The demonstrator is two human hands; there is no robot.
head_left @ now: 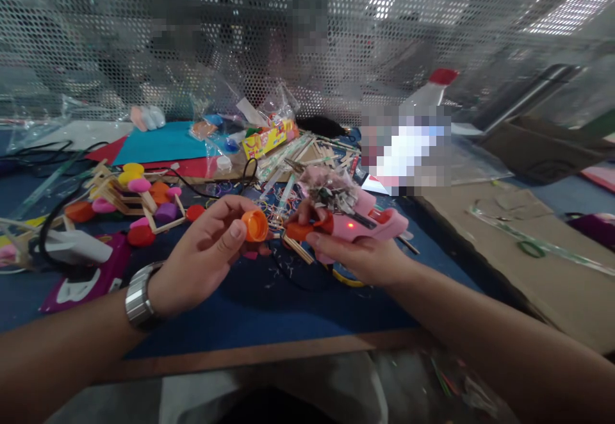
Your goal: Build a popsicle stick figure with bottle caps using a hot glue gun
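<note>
Between the thumb and fingers of my left hand (202, 254) is an orange bottle cap (255, 226), its hollow side turned toward the right. My right hand (360, 257) grips a pink hot glue gun (372, 222) with an orange trigger and a small lit red lamp. A greyish, messy clump (331, 190) covers part of the gun near its upper left. The cap and the gun are held close together above the blue table, with a small gap between them. Some fingers of both hands are hidden.
Wooden sticks with coloured caps (139, 196) stand left, beside a purple box (86, 273). Behind lie a blue sheet (161, 144), a yellow packet (271, 139) and loose sticks (300, 158). Cardboard (523, 244) covers the right side. A perforated metal screen (250, 33) rises at the back.
</note>
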